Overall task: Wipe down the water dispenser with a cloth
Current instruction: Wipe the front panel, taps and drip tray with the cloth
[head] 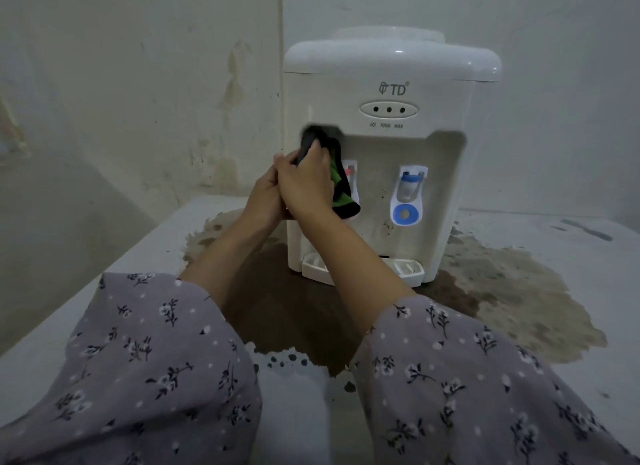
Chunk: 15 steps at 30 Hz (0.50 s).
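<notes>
Raised together — right hand grips cloth against water dispenser; left hand alongside, its hold unclear.

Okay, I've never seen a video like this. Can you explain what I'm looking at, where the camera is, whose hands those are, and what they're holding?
There is only one picture and no robot. The camera is worn on a person's head and looks forward and down, so the two arms in flowered sleeves are the wearer's own. A white tabletop water dispenser stands on a grey surface marked by a large brown stain. The right hand grips a black and green cloth at the upper left corner of the recess holding the taps. The cloth partly covers the red tap; the blue tap is clear. The left hand presses against the right one, its fingers mostly hidden.
</notes>
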### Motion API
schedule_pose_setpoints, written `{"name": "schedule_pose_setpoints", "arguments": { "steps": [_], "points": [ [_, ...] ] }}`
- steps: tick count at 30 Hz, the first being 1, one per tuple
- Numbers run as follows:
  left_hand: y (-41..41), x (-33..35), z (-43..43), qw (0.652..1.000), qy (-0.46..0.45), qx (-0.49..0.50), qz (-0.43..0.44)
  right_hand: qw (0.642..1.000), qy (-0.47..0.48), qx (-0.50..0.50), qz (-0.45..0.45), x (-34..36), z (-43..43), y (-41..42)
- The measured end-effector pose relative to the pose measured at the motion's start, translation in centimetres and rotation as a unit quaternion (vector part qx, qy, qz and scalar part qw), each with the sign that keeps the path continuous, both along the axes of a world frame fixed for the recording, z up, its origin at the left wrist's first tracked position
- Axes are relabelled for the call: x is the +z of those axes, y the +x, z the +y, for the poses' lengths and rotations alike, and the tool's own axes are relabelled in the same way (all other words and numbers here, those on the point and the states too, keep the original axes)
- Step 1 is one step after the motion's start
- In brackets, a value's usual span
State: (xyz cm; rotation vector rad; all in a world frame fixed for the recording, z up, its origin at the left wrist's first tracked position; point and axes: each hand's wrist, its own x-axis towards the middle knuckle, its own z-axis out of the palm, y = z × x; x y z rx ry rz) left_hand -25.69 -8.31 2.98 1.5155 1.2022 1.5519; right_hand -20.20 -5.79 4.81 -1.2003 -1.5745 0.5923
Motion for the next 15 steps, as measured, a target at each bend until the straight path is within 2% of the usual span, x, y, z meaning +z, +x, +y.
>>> {"name": "schedule_pose_setpoints", "arguments": {
  "steps": [5, 12, 15],
  "points": [
    [0.2, -0.9, 0.0, 0.998, -0.025, -0.011, -0.055, 0.999, -0.031, 0.011, -0.023, -0.9, 0.5, -0.1],
    [-0.5, -3.0, 0.1, 0.997, -0.08, -0.011, -0.009, 0.994, -0.097, 0.032, 0.024, -3.4, 0.3, -0.7],
    [-0.9, -3.6, 0.2, 0.992, -0.117, 0.031, 0.03, 0.991, -0.123, 0.038, 0.026, -4.4, 0.4, -0.8]
  ]
}}
